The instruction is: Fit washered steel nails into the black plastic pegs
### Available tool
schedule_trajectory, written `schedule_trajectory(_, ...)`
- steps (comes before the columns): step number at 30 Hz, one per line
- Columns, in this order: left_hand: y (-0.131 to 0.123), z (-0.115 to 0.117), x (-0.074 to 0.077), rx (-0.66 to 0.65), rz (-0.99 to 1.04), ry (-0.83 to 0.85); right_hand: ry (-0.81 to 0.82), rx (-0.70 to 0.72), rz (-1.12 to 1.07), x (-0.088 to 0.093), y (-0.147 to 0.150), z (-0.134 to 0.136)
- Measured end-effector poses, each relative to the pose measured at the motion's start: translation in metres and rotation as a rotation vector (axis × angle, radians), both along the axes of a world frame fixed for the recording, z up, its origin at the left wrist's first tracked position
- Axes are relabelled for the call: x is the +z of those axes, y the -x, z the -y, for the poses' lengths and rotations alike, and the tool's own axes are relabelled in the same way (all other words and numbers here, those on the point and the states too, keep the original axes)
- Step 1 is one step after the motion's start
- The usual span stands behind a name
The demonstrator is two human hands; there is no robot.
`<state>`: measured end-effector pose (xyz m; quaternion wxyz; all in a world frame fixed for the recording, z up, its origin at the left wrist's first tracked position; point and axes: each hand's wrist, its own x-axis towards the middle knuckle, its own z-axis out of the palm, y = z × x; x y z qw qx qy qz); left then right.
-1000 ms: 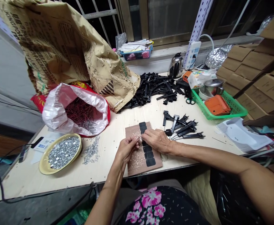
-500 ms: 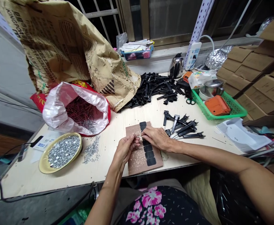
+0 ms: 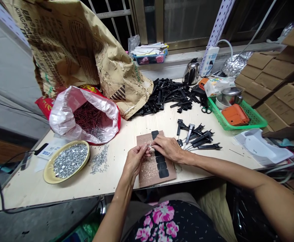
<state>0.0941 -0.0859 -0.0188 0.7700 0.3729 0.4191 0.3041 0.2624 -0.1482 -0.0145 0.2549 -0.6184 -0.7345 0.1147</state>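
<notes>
12 o'clock, sill [image 3: 178, 57]: blue basket [image 3: 150, 59] holding papers [image 3: 150, 49]. Between 1 and 2: steel kettle [image 3: 188, 74]. 3 o'clock: green basket [image 3: 258, 122] containing orange case [image 3: 235, 115], lidded pot [image 3: 231, 95]. Between 2 and 3: stacked cardboard boxes [image 3: 279, 79].

Brown for the board [image 3: 145, 179] at lower centre, speckled pale; black for its row of pads [image 3: 161, 166]. Pale yellow for the bowl [image 3: 48, 174] at left, silver for its washers [image 3: 67, 161]. Pink flowers [image 3: 162, 214] on black for the garment [image 3: 194, 222] at bottom centre.
</notes>
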Motion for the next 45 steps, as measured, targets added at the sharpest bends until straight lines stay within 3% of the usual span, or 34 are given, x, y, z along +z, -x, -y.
schedule_trajectory(5,0.004,-0.002,0.004,0.019,0.051,0.106,0.010,-0.002,-0.163,0.000,0.004,-0.002)
schedule_trajectory(8,0.007,-0.002,-0.001,0.032,-0.016,0.024,0.024,-0.006,-0.224,-0.003,-0.002,-0.005)
schedule_trajectory(10,0.010,-0.002,-0.007,0.067,-0.168,-0.172,0.029,-0.019,-0.208,-0.008,-0.013,-0.007)
schedule_trajectory(13,0.013,0.000,-0.018,0.073,-0.507,-0.656,0.047,-0.082,-0.099,-0.018,-0.034,-0.012)
schedule_trajectory(16,0.013,0.001,-0.033,-0.041,-0.744,-1.045,0.057,-0.104,-0.004,-0.028,-0.051,-0.021)
schedule_trajectory(18,0.010,0.002,-0.046,-0.139,-0.818,-1.142,0.051,-0.067,0.019,-0.033,-0.057,-0.028)
schedule_trajectory(21,0.006,0.002,-0.063,-0.222,-0.881,-1.203,0.038,-0.011,0.043,-0.039,-0.061,-0.039)
schedule_trajectory(24,0.004,0.003,-0.070,-0.212,-0.911,-1.268,0.001,0.038,0.089,-0.045,-0.068,-0.048)
schedule_trajectory(30,0.002,0.006,-0.065,-0.196,-0.944,-1.242,-0.068,0.119,0.122,-0.053,-0.077,-0.054)
schedule_trajectory(39,0.001,0.007,-0.063,-0.204,-0.971,-1.256,-0.120,0.254,0.177,-0.050,-0.086,-0.065)
schedule_trajectory(42,0.001,0.007,-0.063,-0.199,-0.963,-1.266,-0.157,0.267,0.216,-0.048,-0.085,-0.056)
schedule_trajectory(45,0.001,0.006,-0.065,-0.197,-0.949,-1.271,-0.216,0.458,0.295,-0.048,-0.077,-0.035)
